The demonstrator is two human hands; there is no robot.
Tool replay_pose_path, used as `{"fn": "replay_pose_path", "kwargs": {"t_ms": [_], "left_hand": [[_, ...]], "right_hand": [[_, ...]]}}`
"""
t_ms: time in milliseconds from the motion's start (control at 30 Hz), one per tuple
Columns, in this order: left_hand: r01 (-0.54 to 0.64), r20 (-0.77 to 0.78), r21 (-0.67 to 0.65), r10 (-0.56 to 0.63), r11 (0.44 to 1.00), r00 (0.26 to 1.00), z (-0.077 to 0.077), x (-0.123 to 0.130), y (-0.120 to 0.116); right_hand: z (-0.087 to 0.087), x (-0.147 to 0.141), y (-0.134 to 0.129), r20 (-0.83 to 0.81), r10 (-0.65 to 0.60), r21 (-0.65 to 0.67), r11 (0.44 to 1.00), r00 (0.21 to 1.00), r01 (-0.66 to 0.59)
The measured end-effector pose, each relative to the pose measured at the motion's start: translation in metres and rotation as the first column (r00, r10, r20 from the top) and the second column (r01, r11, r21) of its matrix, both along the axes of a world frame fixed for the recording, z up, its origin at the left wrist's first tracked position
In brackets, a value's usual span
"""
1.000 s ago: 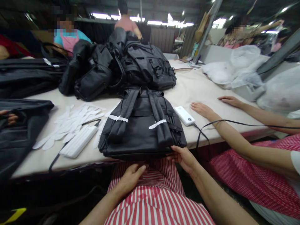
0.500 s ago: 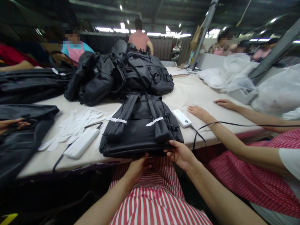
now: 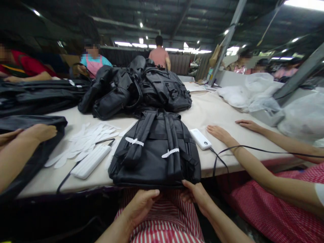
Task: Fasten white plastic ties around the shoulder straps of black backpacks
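A black backpack (image 3: 154, 165) lies on the table in front of me, its shoulder straps facing up. A white strip (image 3: 134, 141) is wrapped around the left strap and another white strip (image 3: 170, 153) around the right one. My right hand (image 3: 198, 195) grips the near bottom edge by its right corner, thumb on top and fingers curled below. Just under the middle of that edge is my left hand (image 3: 141, 204), its thumb stretched out and its other fingers loosely bent, partly hidden. It appears slightly apart from the bag.
White strips (image 3: 86, 141) lie in a loose pile left of the backpack, beside a white power bank (image 3: 91, 162). Another white power bank (image 3: 201, 139) with a cable sits to the right, near a co-worker's hand (image 3: 219, 132). Black bags (image 3: 164, 87) are heaped behind.
The view has tilted up. The backpack's near edge now sits lower in view, and my left thumb shows clear below it. At left, a co-worker's arm has come over the other black bag.
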State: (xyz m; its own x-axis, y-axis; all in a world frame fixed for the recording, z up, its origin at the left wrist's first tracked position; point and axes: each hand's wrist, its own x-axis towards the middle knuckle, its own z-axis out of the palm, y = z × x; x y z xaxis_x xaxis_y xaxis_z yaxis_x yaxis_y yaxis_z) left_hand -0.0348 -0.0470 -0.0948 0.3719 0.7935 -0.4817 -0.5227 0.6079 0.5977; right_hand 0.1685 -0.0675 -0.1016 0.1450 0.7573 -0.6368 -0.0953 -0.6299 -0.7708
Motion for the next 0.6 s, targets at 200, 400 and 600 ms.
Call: {"fn": "replay_pose_path", "kwargs": {"t_ms": [200, 400, 600], "left_hand": [[-0.300, -0.170, -0.158, 0.273, 0.941, 0.947, -0.006, 0.003, 0.006], [-0.324, -0.185, -0.080, 0.305, 0.943, 0.934, -0.017, 0.003, 0.003], [-0.294, -0.150, -0.025, 0.287, 0.955, 0.946, -0.021, -0.003, 0.004]], "right_hand": [[0.001, 0.011, -0.008, 0.093, 0.264, -0.056, 0.964, 0.960, -0.260], [0.086, 0.055, 0.000, 0.643, 0.548, -0.026, 0.714, 0.535, -0.700], [0.102, 0.033, 0.125, 0.934, -0.130, 0.270, 0.866, 0.333, -0.421]]}}
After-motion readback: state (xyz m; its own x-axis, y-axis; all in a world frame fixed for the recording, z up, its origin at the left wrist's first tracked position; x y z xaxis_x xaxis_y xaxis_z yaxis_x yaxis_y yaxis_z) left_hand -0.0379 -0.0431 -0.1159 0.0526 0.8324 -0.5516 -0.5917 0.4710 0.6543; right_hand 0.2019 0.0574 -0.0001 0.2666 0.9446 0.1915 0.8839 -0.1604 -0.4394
